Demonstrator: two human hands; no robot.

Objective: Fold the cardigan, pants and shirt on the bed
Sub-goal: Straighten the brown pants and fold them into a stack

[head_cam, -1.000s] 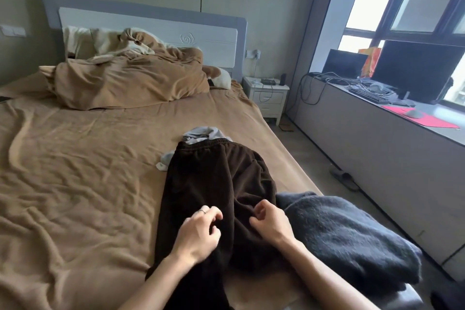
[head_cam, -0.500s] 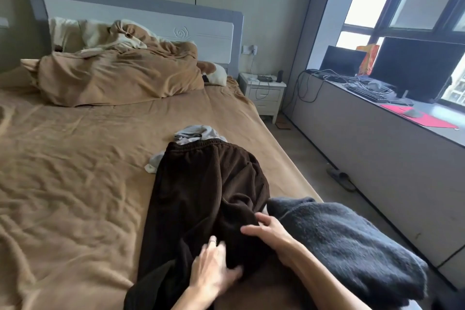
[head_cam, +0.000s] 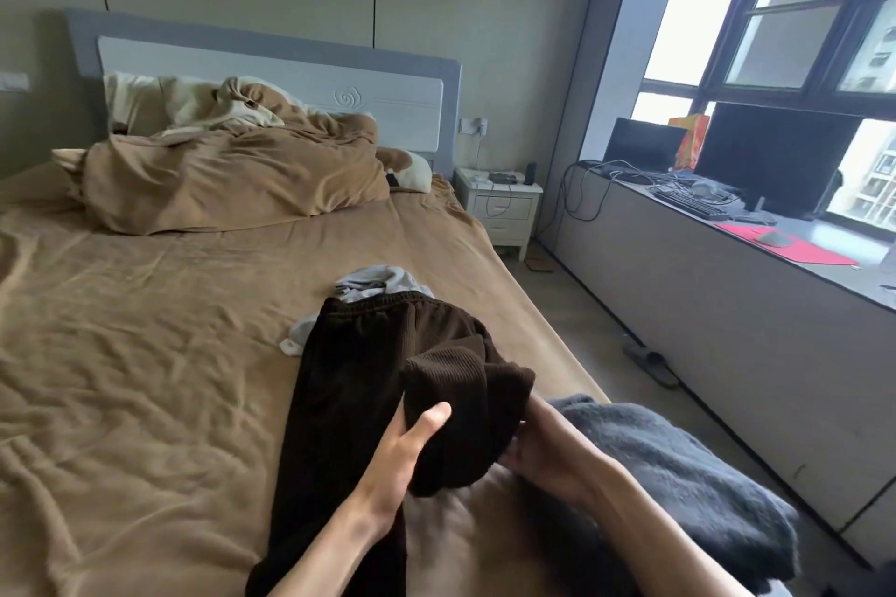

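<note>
Dark brown pants (head_cam: 359,368) lie lengthwise on the tan bed (head_cam: 145,354), waistband toward the headboard. My left hand (head_cam: 407,446) and my right hand (head_cam: 543,446) both grip a raised fold of one pant leg, lifted off the sheet and turned toward the waistband. A light grey shirt (head_cam: 373,281) lies crumpled beyond and partly under the waistband. A dark grey fuzzy cardigan (head_cam: 679,475) lies bunched at the bed's near right corner, just right of my right forearm.
A bunched tan duvet (head_cam: 232,175) and pillows sit by the headboard. A white nightstand (head_cam: 499,204) stands right of the bed. A long ledge (head_cam: 727,305) under the window carries monitors and a keyboard. A slipper (head_cam: 652,361) lies on the floor.
Both hands went from pressing flat on the pants to gripping one leg, and have lifted its end up toward the waistband.
</note>
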